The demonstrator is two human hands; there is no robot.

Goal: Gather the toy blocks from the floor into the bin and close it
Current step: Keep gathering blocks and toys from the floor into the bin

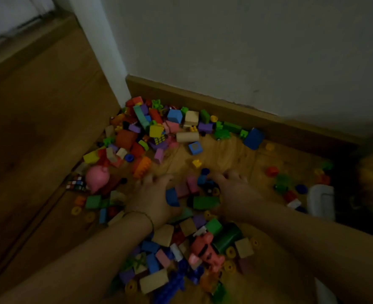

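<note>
Many colourful toy blocks lie scattered over the wooden floor (pixel 225 154). My left hand (pixel 152 194) and my right hand (pixel 233 194) lie palm down on the floor, side by side, with a small heap of blocks between them: a blue block (pixel 172 196), pink blocks (pixel 187 186) and a green block (pixel 205 202). The fingers of both hands look spread and blurred. A bigger pile (pixel 159 126) sits in the corner by the wall. More blocks (pixel 181 255) lie between my forearms. The bin does not show clearly.
A pink toy pig (pixel 96 177) and a puzzle cube (pixel 76 183) lie at the left. A wooden step or board (pixel 38 128) rises along the left side. The skirting board (pixel 225 106) and wall close off the back. A white object (pixel 320 200) stands at the right, beside dark shapes.
</note>
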